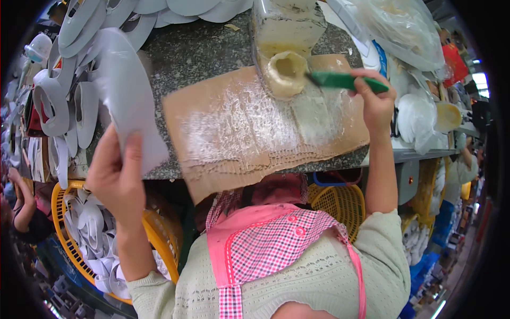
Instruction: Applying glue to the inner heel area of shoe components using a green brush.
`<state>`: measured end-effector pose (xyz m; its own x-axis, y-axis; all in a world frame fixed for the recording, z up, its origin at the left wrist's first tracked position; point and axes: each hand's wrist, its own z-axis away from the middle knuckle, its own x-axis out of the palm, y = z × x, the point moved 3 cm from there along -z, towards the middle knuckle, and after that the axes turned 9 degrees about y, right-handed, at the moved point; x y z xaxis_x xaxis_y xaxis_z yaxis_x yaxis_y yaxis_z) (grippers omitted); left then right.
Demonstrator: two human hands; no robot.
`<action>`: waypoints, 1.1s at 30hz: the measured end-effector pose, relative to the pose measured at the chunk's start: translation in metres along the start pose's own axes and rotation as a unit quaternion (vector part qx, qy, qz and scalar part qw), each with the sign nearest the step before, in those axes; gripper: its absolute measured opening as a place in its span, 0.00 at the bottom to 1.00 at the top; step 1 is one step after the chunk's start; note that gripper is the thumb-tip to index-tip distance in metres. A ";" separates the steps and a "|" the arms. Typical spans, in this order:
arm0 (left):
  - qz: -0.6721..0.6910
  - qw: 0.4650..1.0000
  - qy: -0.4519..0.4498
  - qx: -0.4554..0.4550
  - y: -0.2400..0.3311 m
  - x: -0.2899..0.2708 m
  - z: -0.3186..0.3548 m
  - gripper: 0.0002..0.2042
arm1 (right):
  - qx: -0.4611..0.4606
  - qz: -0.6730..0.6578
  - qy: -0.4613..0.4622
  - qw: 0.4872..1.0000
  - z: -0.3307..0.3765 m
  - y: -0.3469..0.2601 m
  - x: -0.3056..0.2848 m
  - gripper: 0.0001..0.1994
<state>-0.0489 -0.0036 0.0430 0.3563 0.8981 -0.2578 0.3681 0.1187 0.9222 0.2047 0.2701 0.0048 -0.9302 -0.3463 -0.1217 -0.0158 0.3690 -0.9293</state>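
While the left hand (pixel 118 175) pinches a white piece (pixel 126 87) at frame left and the right hand (pixel 379 101) grips a green brush (pixel 348 81) by the jar (pixel 287 90), upper centre, work looks midway: cardboard (pixel 249 125) smeared, piece's coating unclear, upper-left pile (pixel 79 26) seemingly left.

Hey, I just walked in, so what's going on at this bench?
A person in a pink checked apron holds a white sole-shaped piece in the left hand. Their right hand grips a green-handled brush, its dark tip close beside the crusted mouth of a cloudy container. White-smeared cardboard lies on the speckled worktop, with white shoe parts piled at left.
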 end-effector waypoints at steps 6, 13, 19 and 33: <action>0.076 0.933 -0.290 -0.198 -0.056 0.038 0.021 0.18 | 0.010 -0.182 -0.085 0.980 0.037 -0.019 0.053 0.07; 0.167 0.836 -0.403 -0.334 -0.035 0.052 0.025 0.47 | -0.112 -0.172 -0.094 0.974 0.042 -0.038 0.117 0.09; 0.210 0.856 -0.331 -0.336 -0.031 0.046 0.019 0.54 | -0.166 -0.152 -0.326 0.918 0.067 -0.041 0.118 0.08; 0.296 0.832 -0.287 -0.371 -0.029 0.045 0.015 0.54 | -0.124 -0.149 -0.302 0.934 0.074 -0.037 0.120 0.09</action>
<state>-0.0310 0.0275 0.0002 0.7161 0.5675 0.4064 -0.5736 0.1467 0.8059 0.1209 0.1507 -0.0014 -0.4965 -0.8605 -0.1147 -0.3947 0.3414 -0.8530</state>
